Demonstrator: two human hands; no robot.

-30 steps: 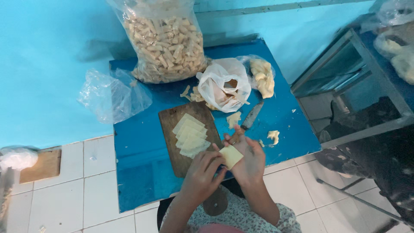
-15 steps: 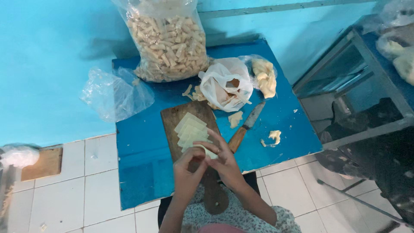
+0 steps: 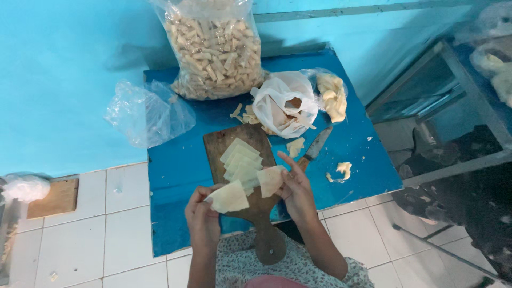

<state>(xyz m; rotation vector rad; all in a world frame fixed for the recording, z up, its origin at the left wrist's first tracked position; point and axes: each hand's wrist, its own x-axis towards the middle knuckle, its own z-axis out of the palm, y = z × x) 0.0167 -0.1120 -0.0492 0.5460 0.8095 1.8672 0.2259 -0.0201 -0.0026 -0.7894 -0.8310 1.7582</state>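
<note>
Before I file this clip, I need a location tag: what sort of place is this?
Probably a small home snack-making spot: a blue table on tiled floor, a wooden cutting board with dough squares, and a big bag of rolled snacks.

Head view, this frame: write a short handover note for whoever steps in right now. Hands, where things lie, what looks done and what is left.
Left hand holds one pale square sheet by its edge. Right hand holds a second sheet.
A fanned stack of sheets lies on the wooden cutting board on the blue table.
Knife lies untouched right of the board; white bag and big bag of rolled pieces behind.
Done: two sheets are off the stack. Left: the stacked sheets still lie flat.
</note>
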